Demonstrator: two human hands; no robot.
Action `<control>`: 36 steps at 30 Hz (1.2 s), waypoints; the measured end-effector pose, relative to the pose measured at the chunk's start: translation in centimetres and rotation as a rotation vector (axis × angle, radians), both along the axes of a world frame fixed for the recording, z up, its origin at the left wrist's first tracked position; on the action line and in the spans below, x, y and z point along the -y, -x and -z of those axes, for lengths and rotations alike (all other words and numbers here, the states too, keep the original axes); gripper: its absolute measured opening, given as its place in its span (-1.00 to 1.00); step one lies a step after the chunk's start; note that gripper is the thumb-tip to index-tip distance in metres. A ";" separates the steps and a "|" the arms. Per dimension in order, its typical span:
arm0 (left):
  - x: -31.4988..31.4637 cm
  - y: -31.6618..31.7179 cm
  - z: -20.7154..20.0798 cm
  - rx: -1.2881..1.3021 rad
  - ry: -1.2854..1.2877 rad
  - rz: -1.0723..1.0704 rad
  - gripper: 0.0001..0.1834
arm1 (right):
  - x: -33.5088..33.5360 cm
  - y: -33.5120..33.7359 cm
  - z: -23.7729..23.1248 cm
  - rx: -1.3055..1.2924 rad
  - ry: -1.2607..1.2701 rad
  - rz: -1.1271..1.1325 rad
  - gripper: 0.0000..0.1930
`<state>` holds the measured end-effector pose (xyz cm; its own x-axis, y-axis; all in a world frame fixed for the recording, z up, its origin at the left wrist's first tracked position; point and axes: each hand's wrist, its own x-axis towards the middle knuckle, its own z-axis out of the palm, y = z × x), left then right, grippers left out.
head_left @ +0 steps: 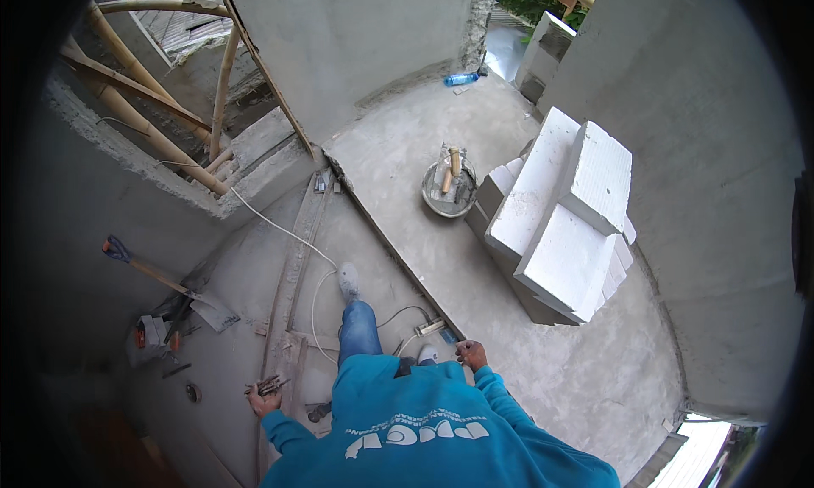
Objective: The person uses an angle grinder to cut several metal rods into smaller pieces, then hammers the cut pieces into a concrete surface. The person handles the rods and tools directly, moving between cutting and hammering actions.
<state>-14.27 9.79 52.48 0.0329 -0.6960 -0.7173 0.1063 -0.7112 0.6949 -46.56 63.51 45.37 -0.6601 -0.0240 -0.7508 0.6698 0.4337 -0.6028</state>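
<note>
My left hand (pixel 259 401), low on the left beside a long plank, is closed round a bundle of dark, slim pieces (pixel 271 385), perhaps metal; their exact kind is too small to tell. My right hand (pixel 472 354) is closed at the near end of a long dark strip (pixel 392 249) along the floor. Whatever its fingers hold, if anything, is hidden. Just left of it, a small pale block-like piece (pixel 431 327) lies near a dark cable. The long plank (pixel 292 272) runs over the floor toward the wall opening.
White lightweight blocks (pixel 555 221) are stacked at the right. A round mortar basin (pixel 449 191) holds wooden-handled tools. A shovel (pixel 161 276) and a tool container (pixel 153 335) sit at the left. A pale cable (pixel 284 229) crosses the floor. A blue bottle (pixel 462 79) lies far back.
</note>
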 end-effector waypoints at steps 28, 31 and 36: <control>22.1 75.7 -0.1 -0.249 -0.401 0.824 -0.77 | 31.8 38.5 -18.4 -0.595 -0.281 0.448 -0.76; 18.6 81.8 -0.5 -0.202 -0.410 0.874 -0.76 | 31.5 41.7 -19.6 -0.615 -0.222 0.561 -0.76; 11.9 92.1 -4.1 -0.216 -0.463 1.109 -0.79 | 29.8 47.1 -20.4 -0.513 -0.152 0.748 -0.77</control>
